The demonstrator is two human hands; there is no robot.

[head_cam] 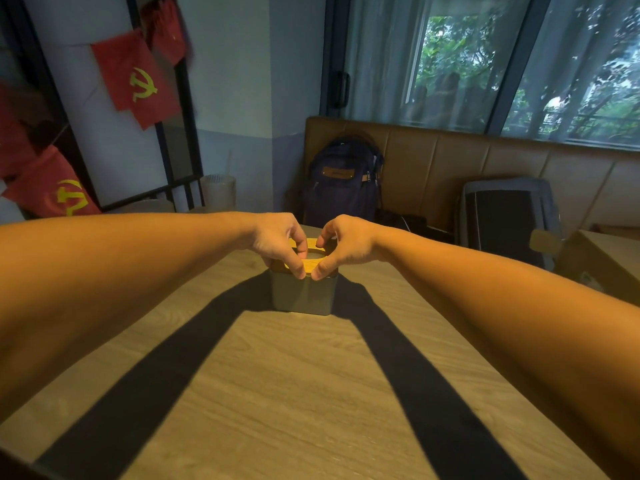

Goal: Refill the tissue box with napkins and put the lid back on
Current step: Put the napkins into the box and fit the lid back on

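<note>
The wood-grain bench (294, 393) is carrying the work and is showing two long arm shadows. Behind it, a brown padded seat (433, 157) is supporting a dark blue backpack (343, 181) and a grey bag (505, 216). Red flags (135, 81) are hanging at upper left. The grey-green tissue box (301, 296) is standing upright towards the bench's far edge, centred between both forearms. The left hand (277, 244) and the right hand (346, 247) are each pinching the wooden lid (312, 262) between thumb and curled fingers, one on each side. The lid, with its round opening, is sitting at the top of the box; whether it is fully seated cannot be told.
</note>
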